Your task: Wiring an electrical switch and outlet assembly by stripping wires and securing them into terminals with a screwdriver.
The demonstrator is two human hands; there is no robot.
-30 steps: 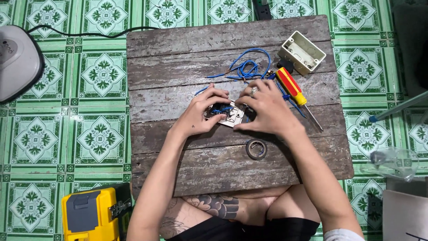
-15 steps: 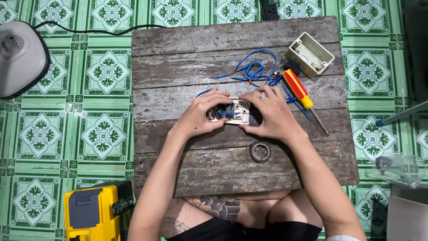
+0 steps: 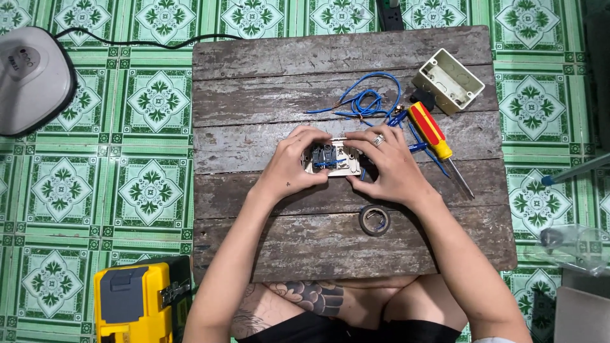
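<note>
You hold a small white plastic switch plate (image 3: 332, 159) with dark parts and short blue wires on its back, just above the middle of the old grey wooden board (image 3: 267, 63). It looks light and hard, but the thin wire ends could bend or pull out, so grip it by its white edges and not by the wires. Your left hand (image 3: 289, 168) pinches the left edge, and your right hand (image 3: 387, 168) (the one with the ring) pinches the right edge. Just behind your hands lies a loose bunch of blue wire (image 3: 365, 101). A red and yellow screwdriver (image 3: 435, 136) lies close to your right hand, with a cream plastic wall box (image 3: 448, 81) past it. A small roll of black tape (image 3: 374, 220) sits near your right wrist.
</note>
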